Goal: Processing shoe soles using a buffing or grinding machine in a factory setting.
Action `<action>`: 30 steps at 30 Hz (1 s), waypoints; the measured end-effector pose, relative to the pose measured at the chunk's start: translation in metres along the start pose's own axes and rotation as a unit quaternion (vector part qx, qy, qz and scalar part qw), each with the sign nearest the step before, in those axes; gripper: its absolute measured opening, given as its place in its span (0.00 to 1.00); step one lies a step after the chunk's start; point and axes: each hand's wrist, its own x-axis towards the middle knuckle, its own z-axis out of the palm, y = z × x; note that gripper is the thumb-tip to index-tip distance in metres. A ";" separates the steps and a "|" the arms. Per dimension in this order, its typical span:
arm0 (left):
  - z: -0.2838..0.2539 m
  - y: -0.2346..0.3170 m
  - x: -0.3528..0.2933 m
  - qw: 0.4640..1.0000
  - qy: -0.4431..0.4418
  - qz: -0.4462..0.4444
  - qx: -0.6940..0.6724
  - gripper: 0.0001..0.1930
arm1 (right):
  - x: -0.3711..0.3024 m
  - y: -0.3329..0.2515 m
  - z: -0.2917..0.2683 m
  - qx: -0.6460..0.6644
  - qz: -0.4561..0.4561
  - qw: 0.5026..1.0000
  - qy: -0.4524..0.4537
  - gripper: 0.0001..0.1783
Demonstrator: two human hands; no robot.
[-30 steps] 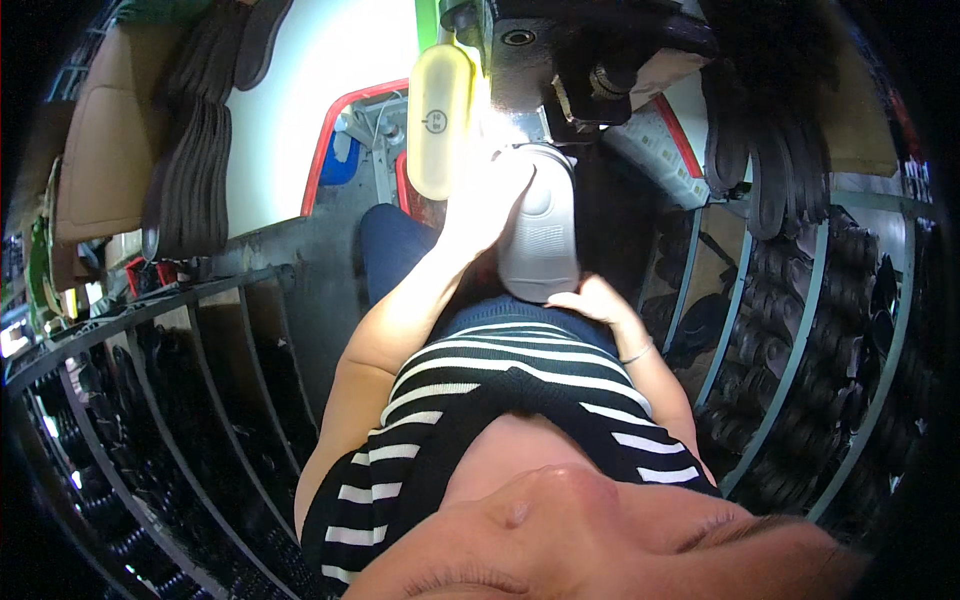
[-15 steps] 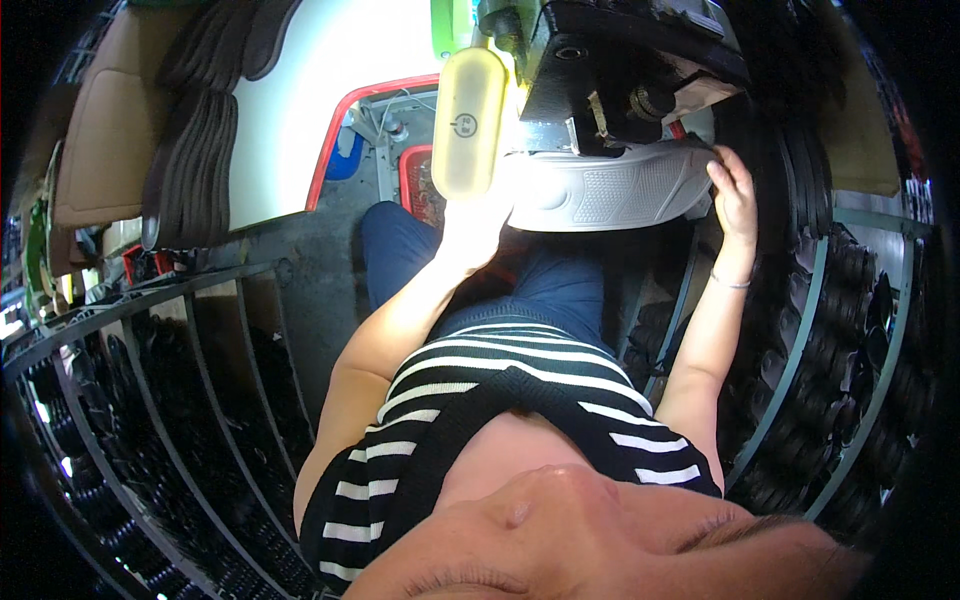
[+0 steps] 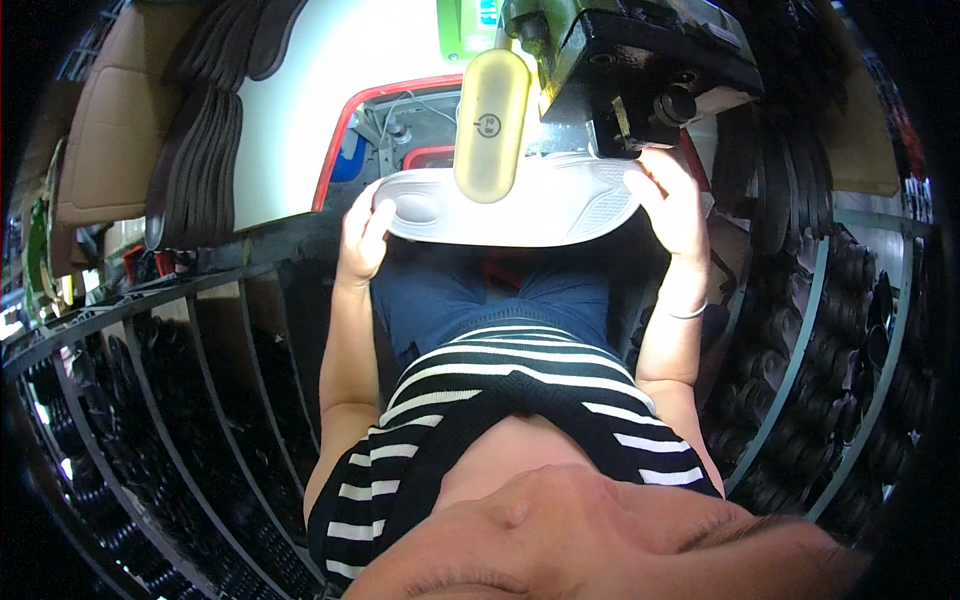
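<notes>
A white shoe sole lies flat and sideways in front of me, held at both ends. My left hand grips its heel end at the left. My right hand grips its toe end at the right, under the black head of a machine. A pale yellow oval lamp hangs over the middle of the sole and hides part of it. My lap in blue trousers is right below the sole.
Metal racks filled with dark soles curve around me on the left and on the right. Stacks of dark and tan soles stand at the upper left. A red-edged white machine table lies behind the sole.
The sole has swung from upright to flat and sideways. My left hand slid to its heel end, and my right hand rose from my lap and took the toe end.
</notes>
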 end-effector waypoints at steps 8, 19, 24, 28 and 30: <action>-0.036 -0.011 -0.047 0.976 -0.062 -0.201 0.057 0.16 | 0.015 -0.042 0.032 -0.076 -0.057 0.992 -0.077 0.09; 0.018 -0.055 -0.088 0.948 -0.115 -0.296 -0.013 0.16 | 0.020 -0.034 0.049 -0.329 -0.164 0.923 -0.117 0.05; 0.001 0.000 -0.072 0.976 -0.040 -0.164 0.137 0.14 | 0.006 -0.003 0.027 0.034 -0.031 0.995 -0.088 0.14; 0.013 0.050 -0.053 0.976 -0.007 -0.131 0.173 0.13 | 0.005 0.002 0.011 0.077 -0.003 0.995 -0.057 0.16; 0.008 0.046 -0.045 0.981 0.001 -0.137 0.136 0.13 | 0.007 -0.007 0.013 0.059 0.002 0.997 -0.050 0.16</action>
